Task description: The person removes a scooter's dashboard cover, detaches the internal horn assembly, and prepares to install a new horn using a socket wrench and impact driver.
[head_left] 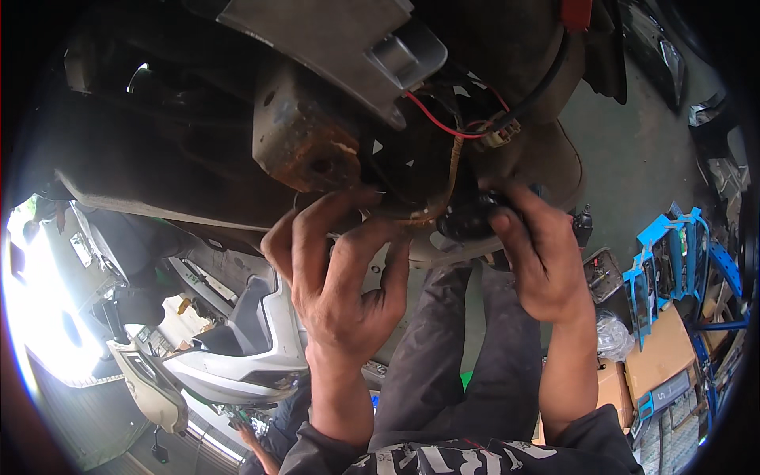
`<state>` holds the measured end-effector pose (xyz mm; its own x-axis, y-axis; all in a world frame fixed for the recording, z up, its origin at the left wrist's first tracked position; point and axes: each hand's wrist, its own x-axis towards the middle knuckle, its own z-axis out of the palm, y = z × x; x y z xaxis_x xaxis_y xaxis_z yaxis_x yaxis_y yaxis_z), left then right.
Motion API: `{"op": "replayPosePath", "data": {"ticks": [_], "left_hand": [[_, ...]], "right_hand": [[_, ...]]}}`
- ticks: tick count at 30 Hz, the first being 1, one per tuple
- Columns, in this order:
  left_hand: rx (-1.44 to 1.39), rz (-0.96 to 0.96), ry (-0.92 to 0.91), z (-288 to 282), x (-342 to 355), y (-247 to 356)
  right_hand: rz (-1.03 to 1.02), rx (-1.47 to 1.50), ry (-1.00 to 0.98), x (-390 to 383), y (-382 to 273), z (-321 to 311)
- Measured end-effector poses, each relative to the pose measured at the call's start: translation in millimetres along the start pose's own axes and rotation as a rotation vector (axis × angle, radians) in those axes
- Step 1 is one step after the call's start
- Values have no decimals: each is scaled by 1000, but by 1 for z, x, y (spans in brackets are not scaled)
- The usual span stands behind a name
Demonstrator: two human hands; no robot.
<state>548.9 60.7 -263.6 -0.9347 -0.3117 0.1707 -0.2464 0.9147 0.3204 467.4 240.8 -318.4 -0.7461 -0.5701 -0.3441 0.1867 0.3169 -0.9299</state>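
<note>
My left hand [340, 277] is raised under a dark vehicle body [182, 142], its fingers curled at the lower edge beside a tan wire harness [443, 198]; what they grip is hidden. My right hand [538, 253] grips a black rounded part [463, 224], thumb on its side. Above my hands are a rusty metal bracket [305, 142], a grey panel [332, 39], a red wire [439, 123] and a pale connector [500, 133].
A white scooter [245, 368] stands at lower left, with another person's arm [261, 451] below it. Blue metal frames [661, 261], cardboard boxes [657, 356] and a plastic bag [613, 336] are at the right.
</note>
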Motion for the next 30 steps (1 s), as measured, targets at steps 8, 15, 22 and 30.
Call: {"op": "replayPosePath", "data": {"ticks": [8,15,22,30], "left_hand": [[-114,108,-112,-2,15,-8],[-79,56,-76,19,25,-1],[23,-52,49,44,18,5],[80,-34,81,50,20,2]], "right_hand": [[-79,-11,58,32,-8,11],[-166,121,97,41,5,23],[-258,47,33,52,2,14],[-388,23,108,59,7,19]]}}
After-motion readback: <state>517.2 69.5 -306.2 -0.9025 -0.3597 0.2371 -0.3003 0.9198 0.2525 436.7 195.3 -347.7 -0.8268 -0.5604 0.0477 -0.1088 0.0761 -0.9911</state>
